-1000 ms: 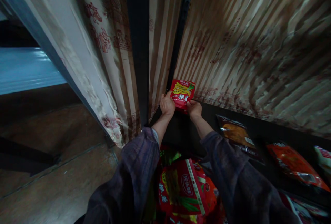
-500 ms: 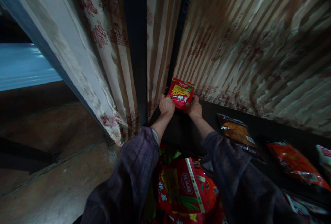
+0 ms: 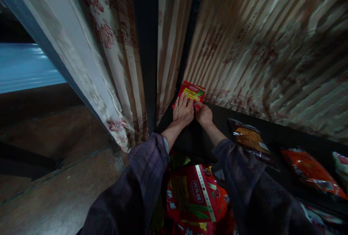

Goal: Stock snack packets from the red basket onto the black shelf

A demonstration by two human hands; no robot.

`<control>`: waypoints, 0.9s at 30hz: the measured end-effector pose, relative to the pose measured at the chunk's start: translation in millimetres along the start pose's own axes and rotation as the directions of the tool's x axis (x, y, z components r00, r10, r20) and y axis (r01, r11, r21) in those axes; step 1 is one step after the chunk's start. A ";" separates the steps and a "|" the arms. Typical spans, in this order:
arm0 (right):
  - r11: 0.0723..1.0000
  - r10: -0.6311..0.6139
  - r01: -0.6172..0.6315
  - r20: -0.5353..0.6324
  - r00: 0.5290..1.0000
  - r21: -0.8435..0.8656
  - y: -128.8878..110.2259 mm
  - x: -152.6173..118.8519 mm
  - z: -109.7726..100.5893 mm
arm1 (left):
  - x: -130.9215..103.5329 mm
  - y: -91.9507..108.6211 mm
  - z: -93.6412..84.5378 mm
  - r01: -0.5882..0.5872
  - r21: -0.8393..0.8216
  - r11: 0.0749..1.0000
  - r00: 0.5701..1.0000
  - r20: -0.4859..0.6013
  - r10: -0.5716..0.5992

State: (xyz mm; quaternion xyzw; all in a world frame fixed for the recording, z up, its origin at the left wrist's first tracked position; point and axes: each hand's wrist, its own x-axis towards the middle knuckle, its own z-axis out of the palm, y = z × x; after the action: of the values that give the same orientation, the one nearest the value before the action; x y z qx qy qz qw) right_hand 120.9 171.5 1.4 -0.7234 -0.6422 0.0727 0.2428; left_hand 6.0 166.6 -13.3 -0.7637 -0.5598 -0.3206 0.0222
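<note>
A red snack packet [image 3: 193, 89] with yellow strips pictured on it leans at the back corner of the dark shelf, against the curtain. My left hand [image 3: 183, 112] lies on its lower front, the fingers stretched out over the print. At the packet's lower right edge, my right hand [image 3: 203, 114] is closed on it, with the thumb towards the front; some of its fingers are hidden. Below my forearms, more red packets [image 3: 183, 191] of the same look are piled up.
Along the dark shelf [image 3: 220, 115] to the right lie a brown packet [image 3: 251, 137] and an orange packet [image 3: 312, 170]. A pleated curtain [image 3: 261, 46] hangs behind it. A dark upright post [image 3: 148, 54] and another curtain [image 3: 108, 64] stand to the left.
My left hand has moved from the packet's left edge onto its front, fingers now laid out flat. The packet sits slightly farther back; my right hand stays at its lower right edge.
</note>
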 end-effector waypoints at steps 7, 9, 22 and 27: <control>0.999 -0.042 0.044 -0.080 0.996 0.023 7.3 -0.7 5.7 | 0.8 -3.3 -0.4 0.029 0.003 1.000 0.997 0.073 -0.029; 0.990 -0.137 0.140 -0.110 0.984 0.021 11.3 -1.1 10.4 | 1.9 -4.6 -0.6 0.035 0.007 0.999 0.996 0.086 -0.036; 0.947 -0.322 0.322 -0.023 0.946 -0.008 7.2 24.9 17.3 | 11.3 -2.0 -8.0 0.091 0.041 0.995 0.981 0.167 -0.097; 0.940 -0.340 0.340 -0.008 0.940 -0.019 -3.0 40.0 22.6 | 10.4 -3.3 -8.7 0.063 0.072 0.995 0.975 0.207 -0.077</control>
State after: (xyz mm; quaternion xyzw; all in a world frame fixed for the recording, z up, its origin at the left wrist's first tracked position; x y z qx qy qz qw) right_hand 115.3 216.1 -8.7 -0.6041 -0.7567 0.0201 0.2492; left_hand 0.9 173.1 -2.1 -0.7720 -0.5957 -0.2204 -0.0234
